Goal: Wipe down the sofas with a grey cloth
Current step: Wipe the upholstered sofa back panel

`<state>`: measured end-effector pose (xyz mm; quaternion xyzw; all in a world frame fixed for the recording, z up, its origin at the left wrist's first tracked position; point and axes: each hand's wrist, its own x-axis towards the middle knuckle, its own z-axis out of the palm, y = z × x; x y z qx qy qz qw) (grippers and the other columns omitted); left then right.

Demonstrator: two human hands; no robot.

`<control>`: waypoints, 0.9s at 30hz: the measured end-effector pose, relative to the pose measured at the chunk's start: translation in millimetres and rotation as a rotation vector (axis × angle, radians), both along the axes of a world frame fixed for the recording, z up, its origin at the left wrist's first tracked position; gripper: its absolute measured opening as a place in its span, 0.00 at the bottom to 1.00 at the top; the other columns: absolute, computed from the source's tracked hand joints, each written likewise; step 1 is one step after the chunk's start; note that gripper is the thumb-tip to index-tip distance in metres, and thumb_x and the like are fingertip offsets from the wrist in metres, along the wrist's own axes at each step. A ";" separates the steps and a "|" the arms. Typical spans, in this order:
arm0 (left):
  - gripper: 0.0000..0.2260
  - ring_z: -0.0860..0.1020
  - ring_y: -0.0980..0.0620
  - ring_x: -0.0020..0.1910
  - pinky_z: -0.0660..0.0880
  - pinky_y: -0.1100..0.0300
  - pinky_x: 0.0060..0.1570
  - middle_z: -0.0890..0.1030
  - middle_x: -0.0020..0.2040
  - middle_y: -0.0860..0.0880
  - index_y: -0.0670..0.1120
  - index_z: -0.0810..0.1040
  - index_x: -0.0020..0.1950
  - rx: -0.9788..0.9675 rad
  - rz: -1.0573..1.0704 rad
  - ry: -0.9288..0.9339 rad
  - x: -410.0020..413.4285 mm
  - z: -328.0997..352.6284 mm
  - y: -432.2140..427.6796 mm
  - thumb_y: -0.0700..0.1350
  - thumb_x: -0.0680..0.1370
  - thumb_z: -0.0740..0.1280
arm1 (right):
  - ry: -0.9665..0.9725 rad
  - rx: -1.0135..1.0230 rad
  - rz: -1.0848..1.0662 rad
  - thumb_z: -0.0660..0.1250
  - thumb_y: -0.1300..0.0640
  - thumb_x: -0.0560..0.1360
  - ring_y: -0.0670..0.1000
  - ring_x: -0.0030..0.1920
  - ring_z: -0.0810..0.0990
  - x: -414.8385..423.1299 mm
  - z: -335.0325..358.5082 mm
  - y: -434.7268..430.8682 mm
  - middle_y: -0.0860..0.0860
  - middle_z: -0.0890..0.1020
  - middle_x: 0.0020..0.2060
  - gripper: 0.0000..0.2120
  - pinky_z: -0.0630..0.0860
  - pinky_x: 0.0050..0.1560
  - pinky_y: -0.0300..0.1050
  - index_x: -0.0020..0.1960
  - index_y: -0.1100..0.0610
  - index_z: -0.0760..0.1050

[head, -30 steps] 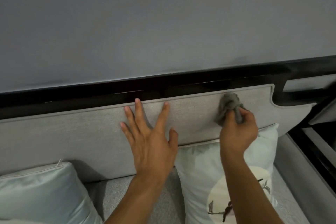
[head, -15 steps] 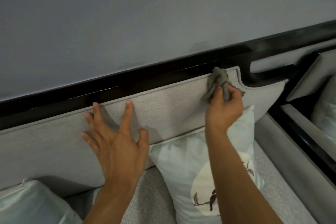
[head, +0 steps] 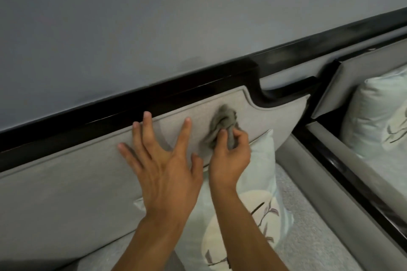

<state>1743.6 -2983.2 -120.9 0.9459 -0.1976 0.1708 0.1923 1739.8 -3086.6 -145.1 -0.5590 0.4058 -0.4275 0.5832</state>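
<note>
The fingers [head: 222, 138] of the right hand [head: 229, 158] were curled round a bunched grey cloth [head: 222, 120], pinching it and pressing it against the upholstered backrest [head: 72, 185] of the near sofa [head: 312, 237], a little below the backrest's piped top edge. The left hand [head: 165, 174] lay flat on the same backrest just beside the right. Its fingers were straight, spread wide and holding nothing, and the longest fingertips reached the line where the fabric met the glossy dark frame [head: 123, 108].

Right of the cloth, the piped edge dropped in a curved step and the frame followed the same curve down. From the left hand a broad stretch of bare backrest fabric ran away to the left.

A pale pillow [head: 263, 160] leaned against the backrest under both wrists. It was printed with a light disc and thin dark stems with leaves, and its upper corner stood just right of the right hand.

Beyond the pillow, the sofa's padded side arm [head: 330, 182] ran along a dark rail [head: 352, 185]. Past that rail a second sofa [head: 365, 72] stood close alongside, holding its own pillow [head: 374, 105] with a similar stem print. A plain grey wall [head: 154, 17] rose above the frame.
</note>
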 end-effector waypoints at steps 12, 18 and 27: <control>0.32 0.55 0.31 0.77 0.41 0.30 0.77 0.56 0.76 0.37 0.58 0.63 0.81 0.179 -0.078 -0.137 11.9 -11.9 -86.2 0.59 0.77 0.66 | 0.081 0.127 -0.034 0.68 0.58 0.78 0.40 0.39 0.78 -3.7 -37.9 -69.3 0.45 0.81 0.38 0.02 0.72 0.43 0.33 0.47 0.56 0.77; 0.33 0.51 0.32 0.76 0.41 0.30 0.75 0.52 0.76 0.39 0.57 0.61 0.82 0.196 -0.068 -0.168 13.2 -24.0 -109.7 0.61 0.78 0.64 | 0.165 0.134 -0.044 0.67 0.51 0.79 0.50 0.41 0.80 9.2 -40.4 -119.7 0.49 0.82 0.38 0.07 0.78 0.49 0.51 0.47 0.55 0.77; 0.35 0.43 0.36 0.78 0.43 0.22 0.72 0.46 0.78 0.44 0.60 0.54 0.83 0.193 -0.079 -0.173 19.5 -41.8 -113.9 0.63 0.77 0.60 | 0.459 -0.056 0.011 0.63 0.49 0.81 0.50 0.42 0.78 17.0 -43.8 -174.8 0.47 0.80 0.40 0.07 0.73 0.42 0.47 0.49 0.52 0.75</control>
